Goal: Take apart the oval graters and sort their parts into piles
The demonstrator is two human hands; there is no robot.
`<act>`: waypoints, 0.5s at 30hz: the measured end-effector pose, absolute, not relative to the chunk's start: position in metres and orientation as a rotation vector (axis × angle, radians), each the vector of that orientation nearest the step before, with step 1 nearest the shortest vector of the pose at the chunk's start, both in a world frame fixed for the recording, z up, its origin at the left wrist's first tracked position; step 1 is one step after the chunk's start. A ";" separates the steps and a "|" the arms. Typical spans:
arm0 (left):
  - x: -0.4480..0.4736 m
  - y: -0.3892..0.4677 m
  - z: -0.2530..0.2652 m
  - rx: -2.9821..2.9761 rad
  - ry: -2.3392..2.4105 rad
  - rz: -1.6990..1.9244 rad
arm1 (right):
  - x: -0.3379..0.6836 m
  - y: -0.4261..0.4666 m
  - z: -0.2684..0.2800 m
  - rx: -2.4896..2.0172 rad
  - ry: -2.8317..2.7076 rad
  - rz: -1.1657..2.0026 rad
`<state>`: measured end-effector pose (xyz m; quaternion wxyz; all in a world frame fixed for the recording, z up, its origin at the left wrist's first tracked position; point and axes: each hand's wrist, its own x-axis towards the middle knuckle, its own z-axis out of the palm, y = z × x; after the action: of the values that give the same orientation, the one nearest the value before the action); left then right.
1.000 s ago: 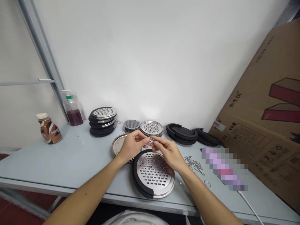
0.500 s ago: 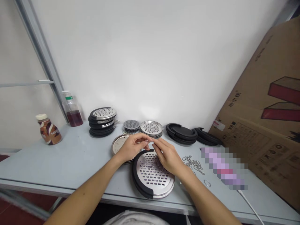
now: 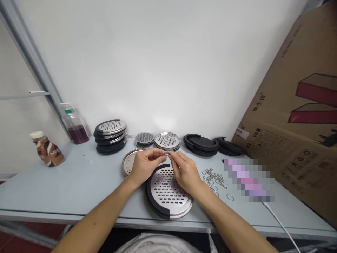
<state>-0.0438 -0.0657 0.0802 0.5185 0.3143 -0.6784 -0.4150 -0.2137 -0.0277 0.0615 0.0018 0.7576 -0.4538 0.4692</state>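
My left hand [image 3: 144, 163] and my right hand [image 3: 184, 172] meet fingertip to fingertip, both closed in a pinch. Between them is a small shiny metal ring [image 3: 167, 153], mostly covered by the fingers. Just below the hands lies a round perforated metal plate [image 3: 171, 191] with a black curved rim [image 3: 152, 202] along its left side. A plain metal disc [image 3: 128, 163] is partly hidden behind my left hand. To the right of my right forearm, a loose ring [image 3: 230, 197] lies near a heap of metal clips and rings [image 3: 214, 177].
A stack of black-rimmed perforated discs [image 3: 110, 138] stands at the back left, with bottles [image 3: 50, 151] farther left. Metal discs [image 3: 167, 141] and black round parts [image 3: 201, 144] line the wall. A cardboard box [image 3: 297, 133] leans on the right, beside a blurred purple object [image 3: 247, 181].
The fingertips have drawn closer together, covering more of the ring. The view has shifted slightly, so everything sits a little farther left. The plate lies as before.
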 end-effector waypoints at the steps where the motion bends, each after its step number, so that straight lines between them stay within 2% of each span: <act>1: -0.044 -0.065 0.081 0.766 -1.633 -0.965 | -0.213 -0.027 0.061 2.366 -1.434 1.458; 7: -0.048 -0.062 0.080 0.718 -1.791 -0.789 | -0.207 -0.028 0.059 2.317 -1.434 1.447; 12: -0.049 -0.063 0.087 0.740 -1.805 -0.742 | -0.230 -0.029 0.082 2.212 -1.568 1.572; 15: -0.061 -0.066 0.103 0.721 -2.022 -0.694 | -0.275 -0.013 0.088 2.140 -1.858 1.404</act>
<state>-0.0609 -0.0659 0.1034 0.4285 0.2886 -0.8098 -0.2780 -0.2751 -0.0132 0.0881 -0.0105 0.6767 -0.5873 0.4438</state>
